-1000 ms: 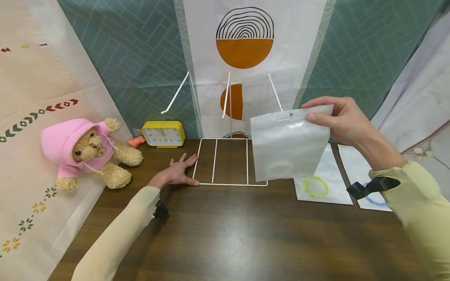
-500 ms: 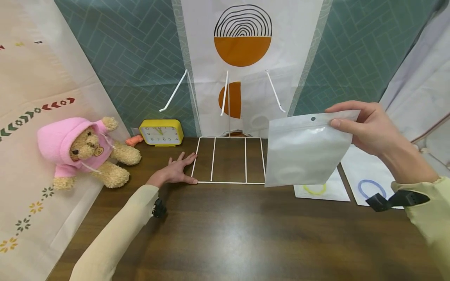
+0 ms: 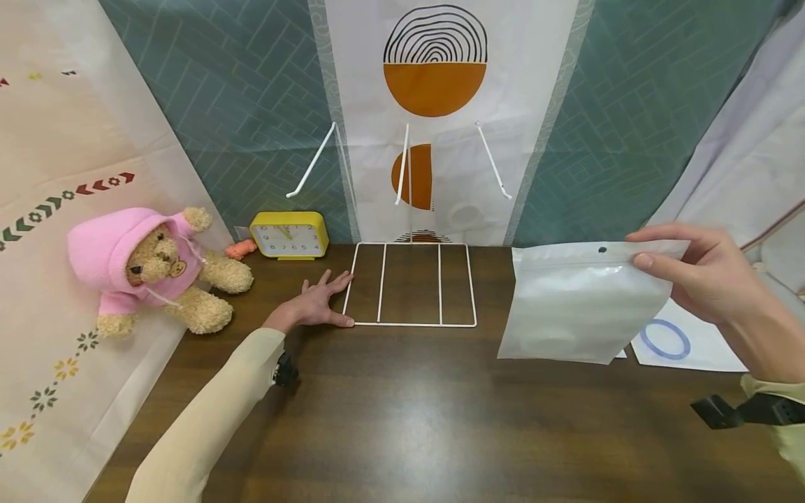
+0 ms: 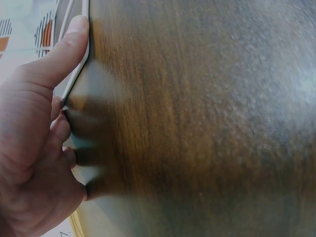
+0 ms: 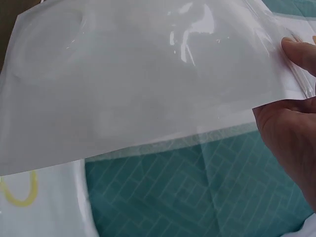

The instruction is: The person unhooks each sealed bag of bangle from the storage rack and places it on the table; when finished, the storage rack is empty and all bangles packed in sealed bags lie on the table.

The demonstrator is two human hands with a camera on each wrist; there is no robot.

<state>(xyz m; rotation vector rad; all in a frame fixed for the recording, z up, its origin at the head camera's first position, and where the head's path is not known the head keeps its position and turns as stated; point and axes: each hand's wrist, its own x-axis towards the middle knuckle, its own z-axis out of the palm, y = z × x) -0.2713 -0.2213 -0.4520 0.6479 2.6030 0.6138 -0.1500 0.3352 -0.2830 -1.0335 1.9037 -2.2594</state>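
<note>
My right hand [image 3: 711,286] pinches the top right edge of a white zip pouch [image 3: 581,307] between thumb and fingers. A small hang hole sits near the pouch's top edge, and a faint ring outline shows through its lower part. In the right wrist view the pouch [image 5: 148,84] fills most of the picture. My left hand [image 3: 314,304] rests with spread fingers at the left side of a white wire rack [image 3: 415,325]. In the left wrist view the left thumb [image 4: 69,44] lies on the rack's base wire. Three prongs [image 3: 493,161] rise above the base.
A pouch with a blue ring [image 3: 665,339] lies on the table at the right. Another pouch with a yellow ring [image 5: 24,195] shows in the right wrist view. A yellow clock [image 3: 289,235], an orange piece [image 3: 241,249] and a pink-hooded teddy bear [image 3: 151,269] stand at the left.
My right hand has carried the white pouch away from the rack's right prong, rightward and down, over the pouch with the yellow ring. The left hand has stayed at the rack.
</note>
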